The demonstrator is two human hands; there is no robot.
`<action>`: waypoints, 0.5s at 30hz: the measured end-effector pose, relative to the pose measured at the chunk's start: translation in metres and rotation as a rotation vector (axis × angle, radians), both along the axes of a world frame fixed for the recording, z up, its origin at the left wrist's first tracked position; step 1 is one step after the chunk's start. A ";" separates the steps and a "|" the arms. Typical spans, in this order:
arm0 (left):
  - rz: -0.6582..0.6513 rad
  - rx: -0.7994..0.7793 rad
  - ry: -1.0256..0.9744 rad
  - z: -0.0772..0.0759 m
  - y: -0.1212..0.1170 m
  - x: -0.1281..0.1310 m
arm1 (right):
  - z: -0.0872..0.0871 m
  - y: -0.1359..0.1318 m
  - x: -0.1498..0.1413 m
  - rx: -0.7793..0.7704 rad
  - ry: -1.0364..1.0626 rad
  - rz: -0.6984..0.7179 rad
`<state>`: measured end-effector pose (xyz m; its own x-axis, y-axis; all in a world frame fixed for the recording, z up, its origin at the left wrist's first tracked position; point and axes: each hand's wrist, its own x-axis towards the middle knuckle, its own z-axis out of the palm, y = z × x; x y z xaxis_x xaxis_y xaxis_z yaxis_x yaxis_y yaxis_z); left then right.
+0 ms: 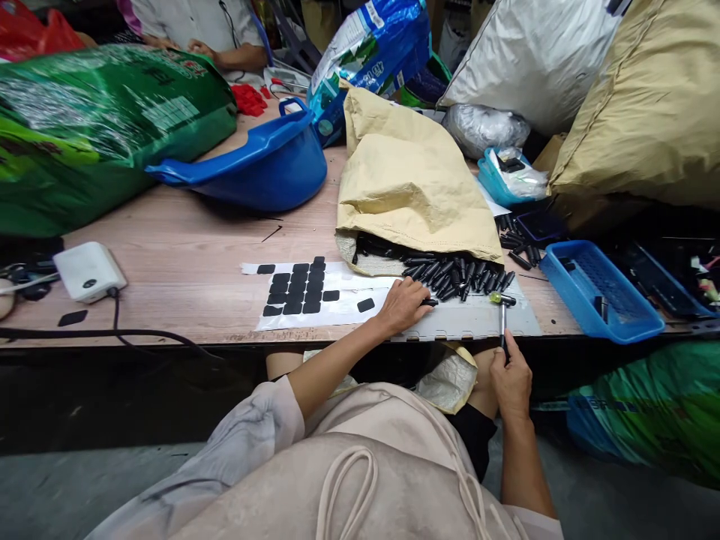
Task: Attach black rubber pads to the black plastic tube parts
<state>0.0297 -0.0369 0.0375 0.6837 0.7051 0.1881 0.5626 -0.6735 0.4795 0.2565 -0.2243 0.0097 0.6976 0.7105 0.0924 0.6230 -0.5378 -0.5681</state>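
Observation:
My left hand (403, 306) rests at the front of the table, its fingers closed on a small black tube-shaped part (430, 302). Just beyond it, many similar black parts (450, 276) spill from the mouth of a tan paper sack (413, 176). To the right, my right hand (511, 375) grips the dark handle of a small hammer (504, 304) with a yellowish-green face, its head over the table edge area. Under my left hand lies a grey-white sheet (478, 319). On its left is a white sheet (343, 315) bearing rows of black rounded squares (304, 289).
A blue basin (270, 169) and a green plastic bag (112, 127) stand at the left, with a white box (91, 274) and cable before them. At right sits a blue basket (601, 289). Across the table, another person's hands (205, 51) show. Large sacks (540, 60) crowd the back right.

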 end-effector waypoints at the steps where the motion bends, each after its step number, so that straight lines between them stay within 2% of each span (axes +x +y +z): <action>1: 0.010 -0.011 -0.003 -0.004 0.000 0.002 | 0.000 0.000 -0.001 -0.002 0.004 -0.004; 8: 0.106 -0.144 -0.082 -0.020 0.004 -0.006 | -0.007 -0.001 0.006 0.104 0.049 0.019; 12: 0.114 -0.186 -0.110 -0.023 0.007 -0.006 | -0.008 -0.007 0.002 0.237 0.222 -0.031; 15: 0.114 -0.206 -0.121 -0.023 0.008 -0.006 | 0.001 -0.013 -0.013 0.339 0.357 0.062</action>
<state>0.0238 -0.0286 0.0143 0.5788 0.8082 0.1088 0.5593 -0.4905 0.6683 0.2433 -0.2375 0.0102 0.6854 0.7228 0.0881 0.3825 -0.2545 -0.8882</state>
